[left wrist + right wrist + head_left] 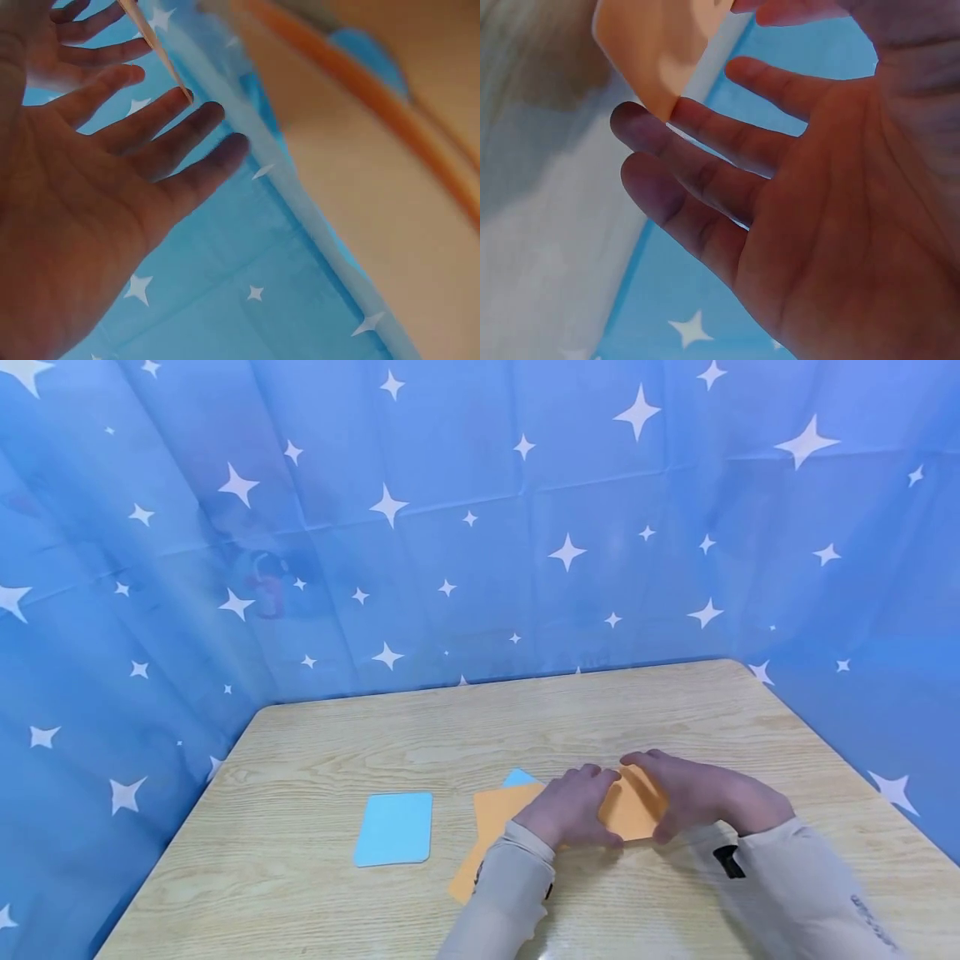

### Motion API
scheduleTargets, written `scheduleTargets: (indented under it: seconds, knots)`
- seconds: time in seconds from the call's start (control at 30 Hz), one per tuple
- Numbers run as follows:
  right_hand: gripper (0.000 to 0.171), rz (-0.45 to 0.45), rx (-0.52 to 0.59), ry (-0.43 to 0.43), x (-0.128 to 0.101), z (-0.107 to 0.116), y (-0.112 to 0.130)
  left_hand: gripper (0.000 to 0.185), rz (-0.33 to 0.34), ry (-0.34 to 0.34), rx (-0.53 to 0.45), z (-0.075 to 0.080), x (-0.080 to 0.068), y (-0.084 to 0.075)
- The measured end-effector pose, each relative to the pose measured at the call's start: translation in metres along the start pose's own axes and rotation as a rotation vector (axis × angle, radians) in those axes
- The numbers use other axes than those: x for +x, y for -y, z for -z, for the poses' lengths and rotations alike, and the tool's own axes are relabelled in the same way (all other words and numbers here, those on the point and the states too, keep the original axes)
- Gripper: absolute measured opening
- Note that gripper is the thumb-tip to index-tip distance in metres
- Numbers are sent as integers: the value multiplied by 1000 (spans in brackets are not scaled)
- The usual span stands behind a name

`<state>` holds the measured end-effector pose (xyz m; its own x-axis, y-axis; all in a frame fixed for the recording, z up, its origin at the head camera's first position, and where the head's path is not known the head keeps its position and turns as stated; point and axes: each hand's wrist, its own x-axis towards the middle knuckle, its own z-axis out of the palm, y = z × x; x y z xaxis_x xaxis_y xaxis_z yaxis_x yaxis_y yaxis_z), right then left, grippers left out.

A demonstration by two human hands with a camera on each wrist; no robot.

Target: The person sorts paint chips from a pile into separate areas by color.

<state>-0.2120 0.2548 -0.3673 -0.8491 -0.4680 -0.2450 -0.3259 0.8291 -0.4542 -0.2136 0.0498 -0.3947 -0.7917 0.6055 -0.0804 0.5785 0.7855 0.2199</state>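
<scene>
The left hand [570, 806] and right hand [697, 793] both gripped one orange card [632, 808]. Two blue cards [393, 828] and two other orange cards [497, 810] lay on the table [300, 760].

Orange card [633, 814]: one, held between two hands.
Thin, straight-edged, visible face plain and partly shadowed. Gripped at opposite sides by the left hand [573, 807] and right hand [705, 793]. Seen nearly edge-on from the left wrist; one corner at the right fingertips.

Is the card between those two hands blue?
No, the card between the left hand and the right hand is orange.
</scene>
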Motion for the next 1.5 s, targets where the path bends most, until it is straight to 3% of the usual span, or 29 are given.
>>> scheduleTargets:
  seconds: [0.27, 0.67, 1.03, 1.23, 1.5]
  knots:
    - [101, -30, -70, 13, 9, -8, -1, 85, 70, 33, 48, -4, 2, -3]
    - [100, -27, -152, -31, 7, -9, 1, 83, 69, 50, 51, -2, -1, -2]
    - [100, 84, -154, -154, 8, -8, 27, 85, 102, 29, -70, 23, -22, 31]
    - [100, 100, -139, -150, 15, -11, 42, 85, 115, -12, -122, 38, -41, 55]
    - [100, 135, -110, -106, 31, -22, 67, 87, 146, -14, -142, 47, -62, 81]
